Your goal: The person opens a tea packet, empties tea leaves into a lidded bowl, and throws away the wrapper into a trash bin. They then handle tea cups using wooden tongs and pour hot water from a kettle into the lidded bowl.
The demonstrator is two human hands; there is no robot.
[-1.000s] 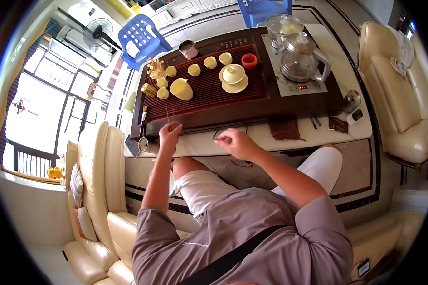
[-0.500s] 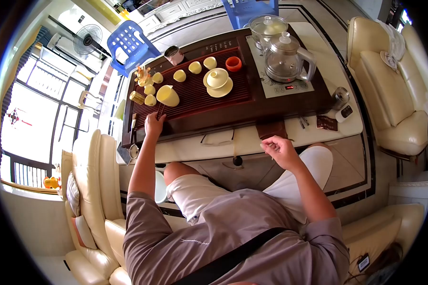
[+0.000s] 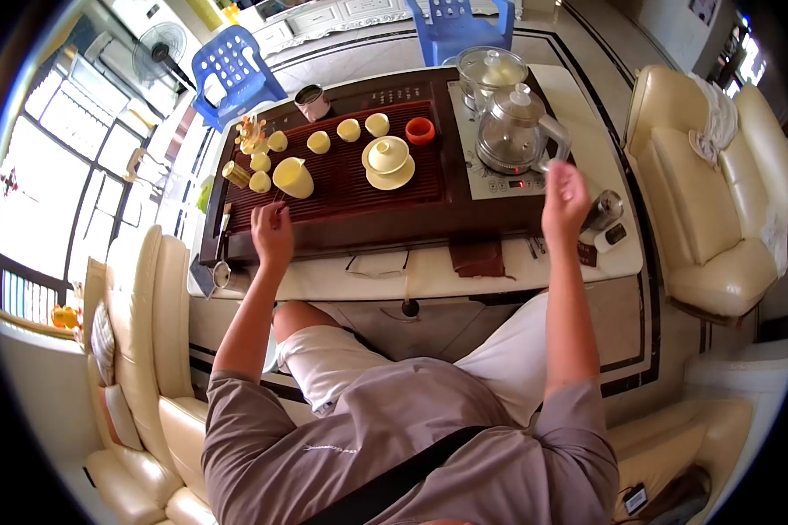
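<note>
My left hand (image 3: 273, 234) is at the left front edge of the tea tray (image 3: 341, 197), its fingers closed on thin dark tongs (image 3: 279, 199), only partly visible. Just beyond stands a pale yellow pitcher (image 3: 293, 178). My right hand (image 3: 566, 199) is raised at the lower end of the handle of the glass kettle (image 3: 508, 136), fingers loosely bent and apart; whether it touches the handle I cannot tell. The kettle stands on the heating panel (image 3: 490, 181). A lidded bowl (image 3: 388, 164) on its saucer and several small yellow cups (image 3: 348, 130) stand on the tray.
A red cup (image 3: 420, 131) is near the panel, and a glass pot (image 3: 490, 70) stands behind the kettle. A tin (image 3: 313, 103) sits at the back. Glasses (image 3: 376, 264), a brown pouch (image 3: 478, 260) and a clear tumbler (image 3: 606, 208) lie along the near side.
My right hand has risen from over my lap to the kettle's handle. My left hand stays near the pitcher with the tongs. The whole view has shifted slightly.
</note>
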